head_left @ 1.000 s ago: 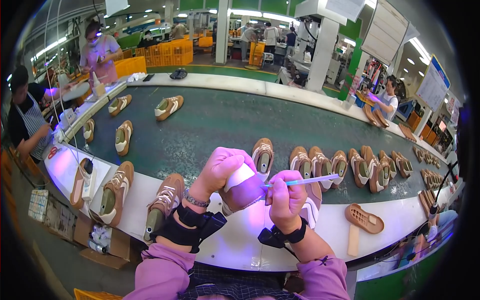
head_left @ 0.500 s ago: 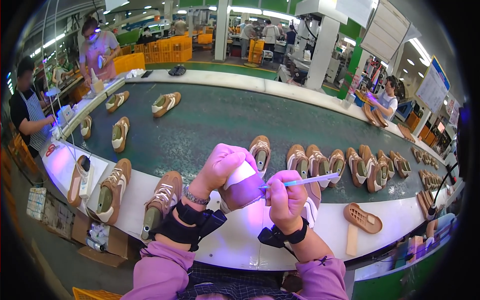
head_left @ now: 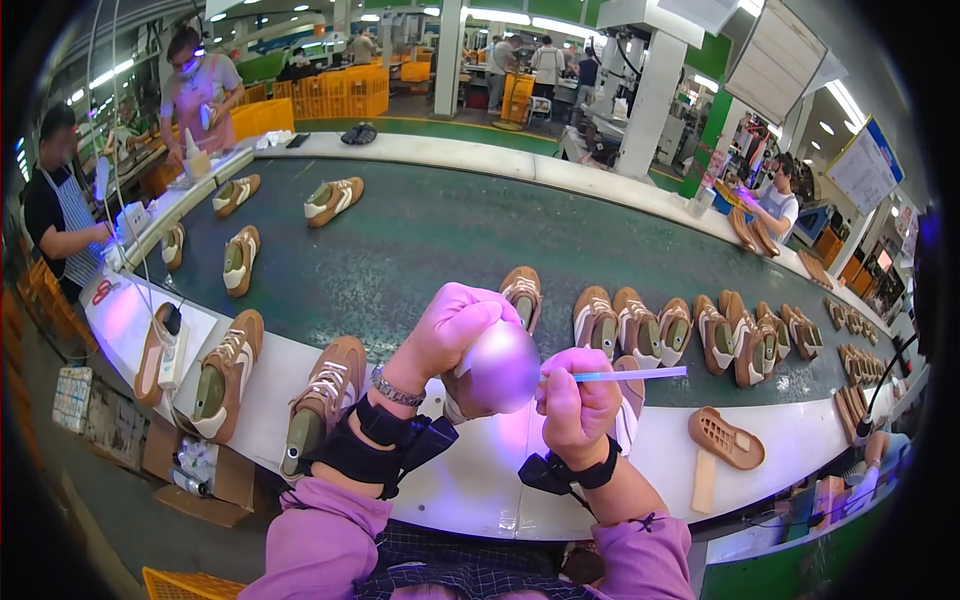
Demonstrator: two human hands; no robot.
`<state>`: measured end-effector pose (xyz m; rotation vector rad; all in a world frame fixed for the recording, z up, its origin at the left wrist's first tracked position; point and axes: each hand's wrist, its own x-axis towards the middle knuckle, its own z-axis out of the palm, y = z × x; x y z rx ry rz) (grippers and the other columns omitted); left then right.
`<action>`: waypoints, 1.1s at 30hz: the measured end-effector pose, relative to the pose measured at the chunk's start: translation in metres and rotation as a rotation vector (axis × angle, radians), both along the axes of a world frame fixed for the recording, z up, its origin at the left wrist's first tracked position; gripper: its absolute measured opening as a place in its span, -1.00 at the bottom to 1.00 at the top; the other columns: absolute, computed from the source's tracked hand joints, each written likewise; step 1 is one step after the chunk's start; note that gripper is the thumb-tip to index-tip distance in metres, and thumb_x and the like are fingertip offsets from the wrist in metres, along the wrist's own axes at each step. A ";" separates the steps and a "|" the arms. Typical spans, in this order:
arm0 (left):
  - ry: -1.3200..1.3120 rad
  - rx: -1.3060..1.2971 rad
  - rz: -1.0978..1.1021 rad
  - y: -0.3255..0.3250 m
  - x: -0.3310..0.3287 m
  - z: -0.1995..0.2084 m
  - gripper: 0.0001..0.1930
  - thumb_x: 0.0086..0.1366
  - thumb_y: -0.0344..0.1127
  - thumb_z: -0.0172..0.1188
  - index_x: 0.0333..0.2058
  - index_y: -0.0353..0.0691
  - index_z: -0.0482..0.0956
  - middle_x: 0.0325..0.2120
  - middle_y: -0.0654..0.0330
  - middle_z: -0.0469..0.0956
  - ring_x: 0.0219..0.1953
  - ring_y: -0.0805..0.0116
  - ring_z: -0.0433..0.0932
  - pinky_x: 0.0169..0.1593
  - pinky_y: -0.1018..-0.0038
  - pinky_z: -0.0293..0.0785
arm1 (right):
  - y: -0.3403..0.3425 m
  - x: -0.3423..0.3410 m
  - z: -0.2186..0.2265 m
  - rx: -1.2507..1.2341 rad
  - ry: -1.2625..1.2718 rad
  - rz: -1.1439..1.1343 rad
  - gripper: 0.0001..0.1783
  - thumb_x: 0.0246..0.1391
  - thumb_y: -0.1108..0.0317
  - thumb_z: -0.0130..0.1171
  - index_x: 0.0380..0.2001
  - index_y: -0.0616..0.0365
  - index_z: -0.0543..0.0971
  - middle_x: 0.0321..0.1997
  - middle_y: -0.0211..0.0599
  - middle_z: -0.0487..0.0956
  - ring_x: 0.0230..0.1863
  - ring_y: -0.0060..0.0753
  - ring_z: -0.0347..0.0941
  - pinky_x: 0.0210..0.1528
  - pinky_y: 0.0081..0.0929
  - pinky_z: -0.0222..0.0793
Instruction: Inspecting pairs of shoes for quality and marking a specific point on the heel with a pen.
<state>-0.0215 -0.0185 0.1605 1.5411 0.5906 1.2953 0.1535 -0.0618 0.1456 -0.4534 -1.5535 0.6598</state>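
My left hand (head_left: 462, 325) is closed on a shoe (head_left: 500, 372), raised over the near edge of the bench. Its white and brown surface is lit purple and partly blurred. In my closed right hand (head_left: 580, 405) is a slim pen (head_left: 645, 375) with a pale blue barrel, its back end pointing right. The pen's tip side is beside the shoe; whether it touches cannot be made out. A brown laced shoe (head_left: 330, 390) stands left of my left wrist. Another brown shoe (head_left: 628, 400) is partly hidden behind my right hand.
Brown shoes (head_left: 710, 335) stand in a row on the green conveyor (head_left: 420, 230). A loose brown sole (head_left: 725, 438) lies on the white bench (head_left: 790, 440) at right. A power strip (head_left: 174, 355) and red scissors (head_left: 102, 292) are at left. Several people work around the line.
The shoe in my left hand has turned and its surface has blurred. My right hand and the pen have shifted slightly right and down, and the pen lies closer to level.
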 end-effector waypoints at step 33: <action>-0.311 -0.910 -0.299 -0.116 0.016 -0.119 -0.44 0.28 0.16 -0.22 -0.11 -0.29 0.38 -0.34 0.04 0.53 -0.30 0.25 0.51 -0.19 0.39 0.41 | -0.035 0.045 -0.012 -0.331 -0.273 -0.317 -0.16 -0.28 0.13 0.38 0.02 0.38 0.25 -0.15 0.04 0.50 -0.16 -0.14 0.52 -0.15 -0.39 0.43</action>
